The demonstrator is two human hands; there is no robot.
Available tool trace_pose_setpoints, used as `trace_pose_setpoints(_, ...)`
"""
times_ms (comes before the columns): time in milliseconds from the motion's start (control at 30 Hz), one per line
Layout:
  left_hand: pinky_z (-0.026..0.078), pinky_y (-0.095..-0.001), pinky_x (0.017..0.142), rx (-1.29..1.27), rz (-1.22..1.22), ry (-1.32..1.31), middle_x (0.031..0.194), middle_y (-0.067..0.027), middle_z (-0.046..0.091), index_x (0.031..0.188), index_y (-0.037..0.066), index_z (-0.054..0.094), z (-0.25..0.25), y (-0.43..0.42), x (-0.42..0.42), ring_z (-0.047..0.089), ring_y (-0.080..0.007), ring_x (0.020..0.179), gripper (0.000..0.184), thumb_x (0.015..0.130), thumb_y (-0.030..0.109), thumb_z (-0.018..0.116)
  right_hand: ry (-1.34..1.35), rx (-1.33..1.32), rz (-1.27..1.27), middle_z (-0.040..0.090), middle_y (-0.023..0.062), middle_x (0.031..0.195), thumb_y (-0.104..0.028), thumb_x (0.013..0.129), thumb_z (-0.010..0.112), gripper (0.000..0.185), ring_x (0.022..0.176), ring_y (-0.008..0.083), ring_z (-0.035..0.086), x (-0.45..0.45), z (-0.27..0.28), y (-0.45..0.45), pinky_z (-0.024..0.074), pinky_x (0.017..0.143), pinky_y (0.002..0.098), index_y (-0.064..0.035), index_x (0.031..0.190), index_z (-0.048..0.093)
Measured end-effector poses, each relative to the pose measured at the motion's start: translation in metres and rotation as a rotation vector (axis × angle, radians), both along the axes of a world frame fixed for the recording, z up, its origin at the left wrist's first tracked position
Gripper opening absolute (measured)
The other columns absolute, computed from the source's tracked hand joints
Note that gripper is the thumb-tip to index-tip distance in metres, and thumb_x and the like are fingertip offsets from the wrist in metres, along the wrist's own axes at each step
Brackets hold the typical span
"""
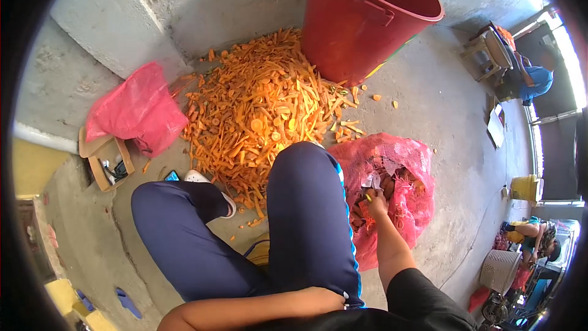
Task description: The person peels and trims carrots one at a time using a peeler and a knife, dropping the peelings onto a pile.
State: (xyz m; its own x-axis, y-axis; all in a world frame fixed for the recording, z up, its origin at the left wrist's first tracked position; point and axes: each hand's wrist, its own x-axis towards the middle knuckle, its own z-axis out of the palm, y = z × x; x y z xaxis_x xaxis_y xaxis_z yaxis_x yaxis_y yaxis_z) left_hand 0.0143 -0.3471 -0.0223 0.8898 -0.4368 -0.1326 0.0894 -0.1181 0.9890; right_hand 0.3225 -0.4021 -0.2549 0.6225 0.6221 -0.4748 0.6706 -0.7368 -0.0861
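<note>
My right hand (376, 203) reaches into the mouth of a pink mesh sack (421, 208), its fingers closed around a small yellow object (368, 197) whose kind I cannot make out. Brownish-orange roots (388, 185), probably unpeeled carrots, show inside the sack around it, along with pale scraps. My left hand (321, 301) rests on my right thigh near the hip with its fingers curled in, and anything inside it is hidden. Beyond my knees lies a large heap of orange carrot peelings and cut ends (257, 107) on the concrete floor.
A tall red bin (361, 30) stands against the heap. To the left are a pink sack (138, 107), a cardboard box (101, 165) and a phone (172, 176). People sit at the far right near a yellow bucket (524, 188) and a white basket (497, 271).
</note>
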Motion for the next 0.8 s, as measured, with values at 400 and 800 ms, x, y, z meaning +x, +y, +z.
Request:
trace_pose_setpoints(400,0.045,-0.0201,0.046,-0.848,0.927,0.343,0.073,-0.0012,0.046,0.1,0.001,0.05,0.035,0.144,-0.041,0.05,-0.0085,0.061,0.024,0.086,0.019,0.042,0.645,1.125,-0.177,0.045,0.0051,0.113,-0.012,0.079,0.053,0.016,0.099,0.0146,0.046,-0.062,0.166,0.06,0.0378,0.084,0.0268,0.0017,0.086,0.056)
trace_pose_setpoints(800,0.05,-0.0342,0.063,-1.314,0.997,0.268,0.091,-0.0087,0.055,0.105,0.004,0.045,0.049,0.195,-0.017,0.057,-0.0178,0.077,0.035,0.087,0.034,0.038,0.549,0.874,1.091,0.048,0.0146,0.114,-0.016,0.064,0.066,0.019,0.105,0.0286,0.046,-0.184,0.35,0.165,0.0368,0.088,0.0393,-0.0044,0.077,0.059)
